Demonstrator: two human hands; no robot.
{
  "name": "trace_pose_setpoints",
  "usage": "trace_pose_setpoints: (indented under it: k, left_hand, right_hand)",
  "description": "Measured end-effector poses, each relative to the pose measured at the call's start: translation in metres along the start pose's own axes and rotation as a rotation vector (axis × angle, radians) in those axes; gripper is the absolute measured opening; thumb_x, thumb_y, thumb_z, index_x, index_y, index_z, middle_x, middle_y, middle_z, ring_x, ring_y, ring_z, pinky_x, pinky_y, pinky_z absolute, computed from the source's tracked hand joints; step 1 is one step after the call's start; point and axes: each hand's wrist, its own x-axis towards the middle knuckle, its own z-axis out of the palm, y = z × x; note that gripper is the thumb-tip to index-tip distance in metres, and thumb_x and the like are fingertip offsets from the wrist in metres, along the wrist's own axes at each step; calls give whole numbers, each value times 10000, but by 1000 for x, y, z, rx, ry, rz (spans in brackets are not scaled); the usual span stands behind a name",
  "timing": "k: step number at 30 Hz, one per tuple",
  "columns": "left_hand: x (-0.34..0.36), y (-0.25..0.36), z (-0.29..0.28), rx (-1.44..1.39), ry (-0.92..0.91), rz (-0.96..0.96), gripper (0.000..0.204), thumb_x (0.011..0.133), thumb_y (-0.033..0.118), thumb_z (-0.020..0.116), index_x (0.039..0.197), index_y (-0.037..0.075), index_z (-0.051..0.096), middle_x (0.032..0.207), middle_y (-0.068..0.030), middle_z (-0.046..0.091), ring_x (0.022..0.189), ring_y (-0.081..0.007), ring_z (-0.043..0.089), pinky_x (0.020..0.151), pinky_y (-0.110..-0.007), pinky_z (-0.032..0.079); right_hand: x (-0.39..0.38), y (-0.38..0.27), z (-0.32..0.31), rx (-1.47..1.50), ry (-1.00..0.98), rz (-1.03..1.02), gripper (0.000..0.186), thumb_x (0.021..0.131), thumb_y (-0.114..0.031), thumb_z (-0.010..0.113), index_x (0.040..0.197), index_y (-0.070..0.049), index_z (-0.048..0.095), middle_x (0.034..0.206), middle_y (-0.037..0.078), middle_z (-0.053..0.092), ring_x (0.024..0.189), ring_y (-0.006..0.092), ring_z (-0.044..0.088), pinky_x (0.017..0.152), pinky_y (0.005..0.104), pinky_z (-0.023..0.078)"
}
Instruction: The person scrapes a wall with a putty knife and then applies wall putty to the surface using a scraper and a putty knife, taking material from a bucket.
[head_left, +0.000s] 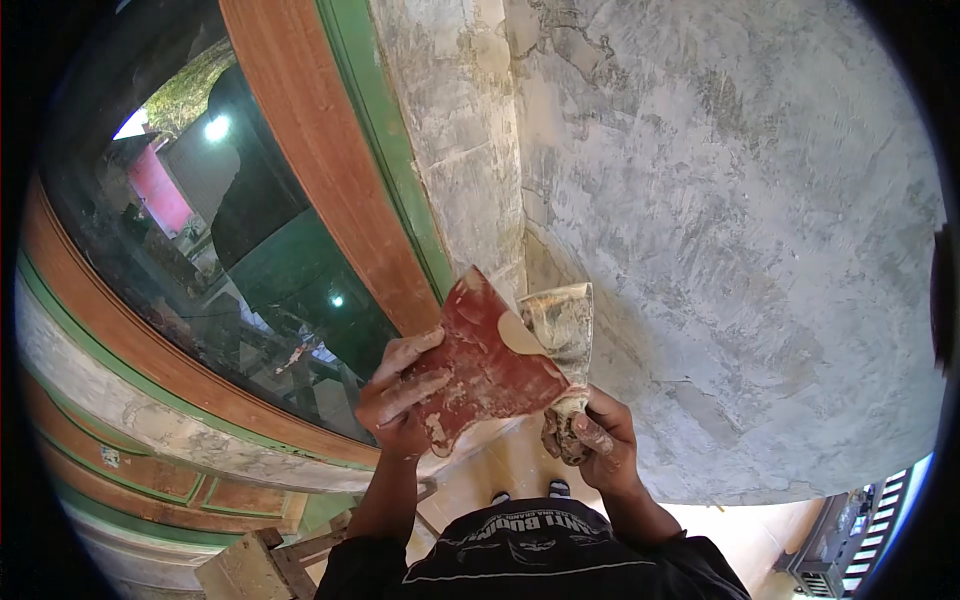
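My left hand (405, 388) grips a dark red, roughly cut flat sheet (485, 375) by its left edge, fingers lying over its front face. Pale dried smears cover the sheet, and a smooth cream patch shows at its upper right edge. In my right hand (605, 435) is a putty knife (565, 325), its handle caked with plaster. The wide, stained blade points upward behind the right side of the sheet, which hides part of it. Both are held in front of the wall corner.
A grey, patchily plastered wall (740, 230) fills the right. To the left is a window with a brown wooden frame (320, 150) and green trim. A wooden stool or bench (245, 570) stands low at left; a dark rack-like object (840, 540) lies at lower right.
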Motion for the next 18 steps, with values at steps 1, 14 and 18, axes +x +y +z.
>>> trace_pose_setpoints:
  k: [1, 14, 18]
  left_hand:
    - [2, -1, -2, 11, 15, 4, 237, 649, 74, 744, 858, -16, 678, 1071, -277, 605, 940, -373, 601, 794, -411, 469]
    - [31, -14, 9, -151, 207, -307, 221, 758, 90, 672, 897, -79, 636, 1080, -249, 603, 915, -306, 612, 795, -398, 489]
    - [98, -44, 21, -172, 255, -420, 184, 913, 65, 483, 1028, -72, 527, 924, -149, 610, 775, -202, 621, 681, -329, 542]
  right_hand:
    - [0, -1, -1, 2, 0, -1, 342, 870, -226, 561, 1047, 66, 538, 728, 86, 559, 535, 137, 485, 507, 254, 383]
    - [0, -9, -21, -145, -85, -82, 354, 899, -250, 552, 1105, 38, 553, 789, 36, 550, 635, 87, 470, 542, 218, 336]
    - [-2, -7, -32, -114, -60, -45, 352, 896, -251, 558, 1102, 33, 556, 797, 33, 550, 641, 81, 467, 533, 207, 317]
